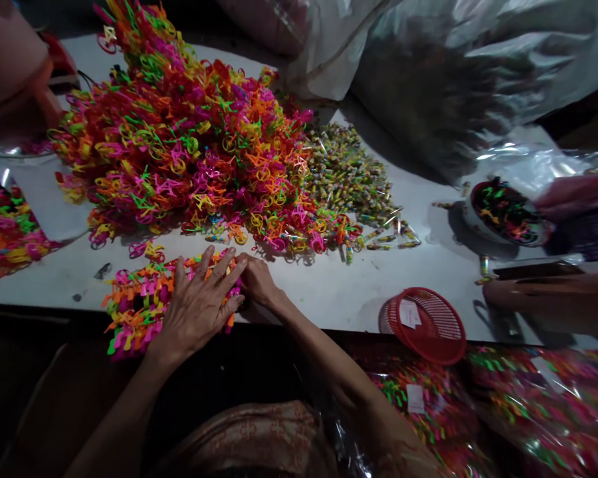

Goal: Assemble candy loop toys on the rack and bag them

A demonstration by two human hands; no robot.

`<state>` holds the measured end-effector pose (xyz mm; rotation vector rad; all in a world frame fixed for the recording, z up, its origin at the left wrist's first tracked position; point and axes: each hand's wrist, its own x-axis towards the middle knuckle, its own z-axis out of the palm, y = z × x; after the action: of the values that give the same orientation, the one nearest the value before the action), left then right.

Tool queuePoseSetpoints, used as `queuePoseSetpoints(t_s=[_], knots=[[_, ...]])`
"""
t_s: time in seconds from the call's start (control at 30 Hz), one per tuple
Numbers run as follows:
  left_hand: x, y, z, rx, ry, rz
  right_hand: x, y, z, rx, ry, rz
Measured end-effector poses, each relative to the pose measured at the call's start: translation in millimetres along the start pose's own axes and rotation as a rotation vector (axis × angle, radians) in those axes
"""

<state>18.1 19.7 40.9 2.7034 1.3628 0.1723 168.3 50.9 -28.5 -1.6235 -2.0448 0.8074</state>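
Observation:
Rows of small bright plastic toy pieces (144, 302) in orange, pink, yellow and green lie packed together at the front edge of the table. My left hand (197, 305) rests flat across these rows, fingers spread. At their right end is my right hand (259, 279), its fingers curled in and partly hidden, close to my left fingertips. What it grips there cannot be made out. Just beyond, a big heap of similar plastic pieces (179, 146), some with wheel shapes, covers the table. Beside that heap lie many small printed tubes (349, 169).
A red plastic basket (428, 325) tilts over the table's front edge. Further right stand a bowl of plastic pieces (508, 212) and another person's arm (553, 292). Large plastic sacks (453, 73) fill the back. Filled clear bags (538, 405) lie below the table (323, 299).

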Motion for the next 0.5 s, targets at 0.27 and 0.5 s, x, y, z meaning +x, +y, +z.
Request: queuePoseSetpoints(t_s=[0.27,0.5], knots=[[0,-2,2.0,0.004,0.009,0.006,-14,4,-67,-0.356,0.053,0.232],[2,-2,2.2,0.025,0.008,0.0,-18,23,-102,-0.486,0.117,0.281]])
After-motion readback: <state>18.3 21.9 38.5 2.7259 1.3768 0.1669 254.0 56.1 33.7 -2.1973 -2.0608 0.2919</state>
